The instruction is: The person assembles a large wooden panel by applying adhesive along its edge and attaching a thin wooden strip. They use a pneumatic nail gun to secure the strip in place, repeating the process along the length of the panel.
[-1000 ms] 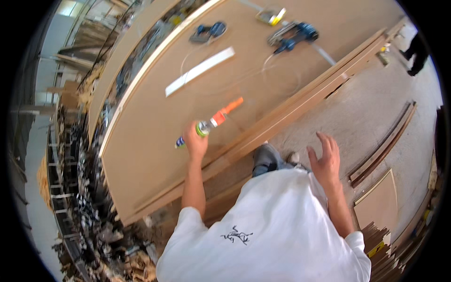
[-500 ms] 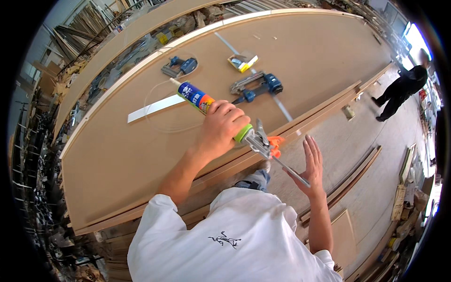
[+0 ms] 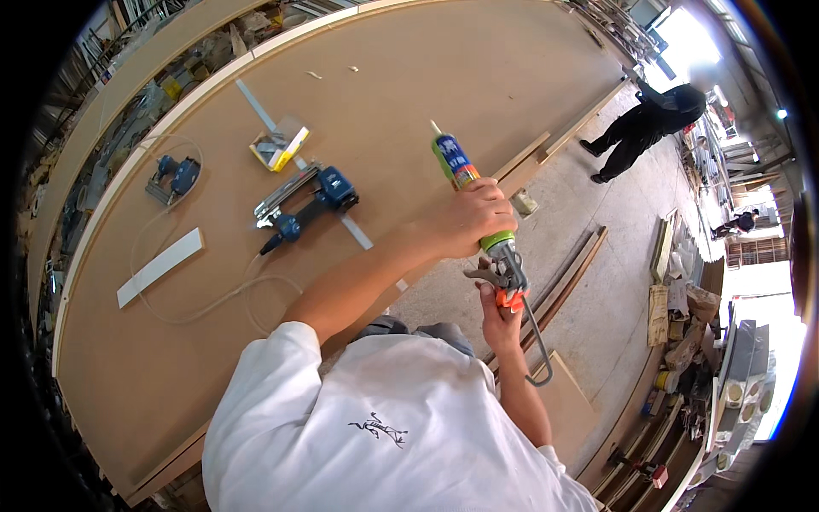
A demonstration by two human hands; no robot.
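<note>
A caulking gun (image 3: 509, 266) loaded with a blue, orange and green sealant tube (image 3: 452, 152) is in front of me, its pale nozzle tilted up and away. My left hand (image 3: 476, 220) is wrapped round the tube, covering its middle. At the back end my right hand (image 3: 498, 322) is closed on the gun's handle, beside the orange part and the grey trigger. Some right-hand fingers are hidden behind the gun. The bent metal rod (image 3: 539, 341) sticks out behind, past my right wrist.
On the large brown panel (image 3: 409, 94) to my left lie a blue nail gun (image 3: 311, 200), a smaller one (image 3: 175, 179) with a clear hose, a small box (image 3: 280, 149) and a white strip (image 3: 162, 266). Long boards (image 3: 563, 286) rest on the floor. A person in dark clothes (image 3: 644, 119) stands beyond.
My view has turned right, so the panel and tools sit further left. My right hand, open and apart before, has closed on the handle. The caulking gun now points more away from me.
</note>
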